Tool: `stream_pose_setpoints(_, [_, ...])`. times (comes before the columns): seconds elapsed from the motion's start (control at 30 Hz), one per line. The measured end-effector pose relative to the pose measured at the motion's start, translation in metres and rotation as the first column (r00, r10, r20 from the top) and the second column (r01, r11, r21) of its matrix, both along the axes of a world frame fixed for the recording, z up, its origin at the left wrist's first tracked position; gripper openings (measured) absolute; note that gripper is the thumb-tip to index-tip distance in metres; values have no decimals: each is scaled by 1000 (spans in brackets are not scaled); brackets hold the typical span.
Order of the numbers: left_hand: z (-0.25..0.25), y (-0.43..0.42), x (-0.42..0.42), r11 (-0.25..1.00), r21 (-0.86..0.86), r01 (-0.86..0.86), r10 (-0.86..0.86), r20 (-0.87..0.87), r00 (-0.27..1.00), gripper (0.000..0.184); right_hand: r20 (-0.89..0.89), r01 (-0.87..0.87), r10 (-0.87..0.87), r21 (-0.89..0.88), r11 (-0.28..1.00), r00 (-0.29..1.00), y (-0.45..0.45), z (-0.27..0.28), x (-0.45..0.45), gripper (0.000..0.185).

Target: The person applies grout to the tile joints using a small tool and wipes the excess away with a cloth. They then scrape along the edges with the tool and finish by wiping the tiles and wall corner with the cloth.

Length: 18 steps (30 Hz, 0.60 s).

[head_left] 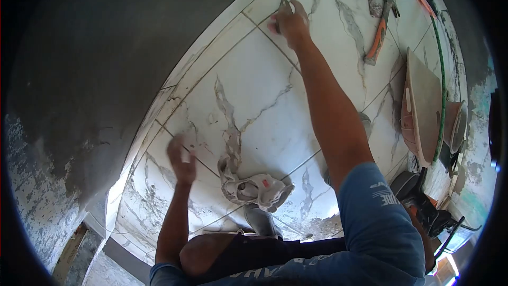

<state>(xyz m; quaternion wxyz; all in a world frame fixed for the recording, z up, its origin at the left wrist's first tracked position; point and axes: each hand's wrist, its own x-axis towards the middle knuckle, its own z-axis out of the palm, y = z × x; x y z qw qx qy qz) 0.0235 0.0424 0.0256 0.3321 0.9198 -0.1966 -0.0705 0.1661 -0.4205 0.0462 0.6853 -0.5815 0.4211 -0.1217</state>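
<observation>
My right hand is stretched out far over the marble-patterned tile floor, close to a joint near the wall. Its fingers are closed around a small greyish thing whose kind I cannot make out. Lower on the left, my left hand hovers over or touches the tiles, somewhat blurred, with thumb and fingers apart and nothing visible in it. A crumpled whitish rag with a small red patch lies on the floor in front of my knees.
A hammer with an orange handle lies beside a grey lump at the upper right. A large shallow basin, a bucket and a green-handled tool stand along the right. Grey plastered wall borders the left.
</observation>
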Motion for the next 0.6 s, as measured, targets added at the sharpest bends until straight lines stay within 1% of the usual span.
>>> stream_pose_setpoints(0.03, [-8,17,2,1000,0,3,-3,-1,1000,61,-1,3,-3,0,1000,1000,0,-2,11,51])
stream_pose_setpoints(0.07, [-11,27,5,985,174,-7,-14,120,993,63,1,6,-6,20,1000,1000,1,-3,22,51])
stream_pose_setpoints(0.1, [-16,36,7,939,341,-35,-49,233,971,66,1,13,-13,41,999,1000,4,-5,29,52])
stream_pose_setpoints(0.13, [-23,43,6,939,342,-31,-51,228,972,66,-5,15,-15,42,999,1000,8,-9,31,52])
stream_pose_setpoints(0.2, [-24,39,2,920,391,-5,-105,259,960,70,58,-31,27,65,997,998,20,-18,32,48])
stream_pose_setpoints(0.23, [-22,38,-2,916,402,-6,-100,241,965,70,41,-39,35,77,996,999,33,-25,26,48])
stream_pose_setpoints(0.3, [-21,35,2,908,419,-20,-94,248,964,72,35,-118,120,-59,991,992,69,-19,13,43])
stream_pose_setpoints(0.33, [-21,35,4,906,423,-23,-91,246,965,72,94,-128,128,-2,992,987,93,-27,8,40])
stream_pose_setpoints(0.37, [-22,35,5,907,420,-17,-99,253,962,71,51,-143,154,-179,974,987,121,-36,0,39])
stream_pose_setpoints(0.4, [-21,36,3,908,419,-9,-108,254,961,71,106,-130,155,-214,968,982,151,-51,-8,42])
stream_pose_setpoints(0.43, [-22,36,3,906,422,-12,-105,253,962,71,14,-186,191,-168,968,981,182,-31,-21,44])
stream_pose_setpoints(0.47, [-22,37,3,910,414,-11,-99,243,965,72,62,-217,244,-285,934,968,216,-61,-35,54])
stream_pose_setpoints(0.5, [-22,38,3,915,404,-10,-93,235,968,73,6,-278,292,-293,915,956,239,-58,-46,53])
stream_pose_setpoints(0.53, [-22,39,3,914,405,-14,-90,237,967,73,4,-297,302,-169,940,953,257,-58,-53,47])
stream_pose_setpoints(0.57, [-21,40,1,910,414,-6,-102,239,966,71,30,-363,362,51,930,932,258,-35,-63,44])
stream_pose_setpoints(0.6, [-22,40,3,908,420,1,-115,246,963,69,73,-417,413,261,870,908,251,-12,-65,41])
